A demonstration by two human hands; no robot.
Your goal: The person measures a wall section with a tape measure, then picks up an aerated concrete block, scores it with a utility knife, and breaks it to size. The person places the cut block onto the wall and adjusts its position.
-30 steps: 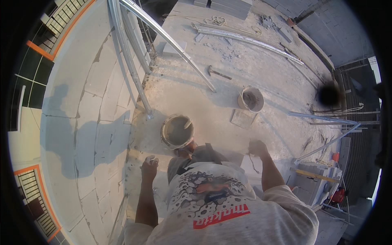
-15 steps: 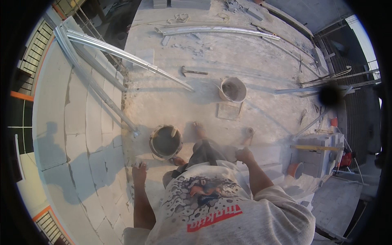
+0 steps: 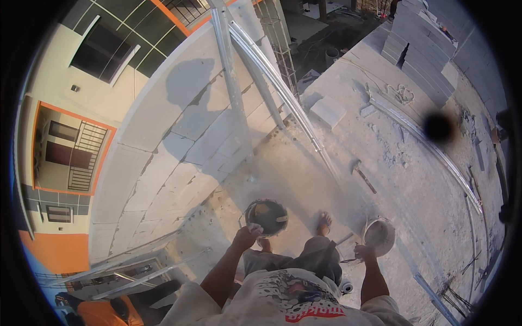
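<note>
Left hand (image 3: 246, 236) had neared dark bucket (image 3: 273, 206), right hand (image 3: 365, 252) pale bucket (image 3: 389, 239), both apparently reachable; finger grip was indeterminable.

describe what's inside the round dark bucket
Inside the round dark bucket, a pale narrow stick shape shows at right and a tan patch at upper left. The left hand hides part of the bucket; its bottom is too dark to make out.
</note>
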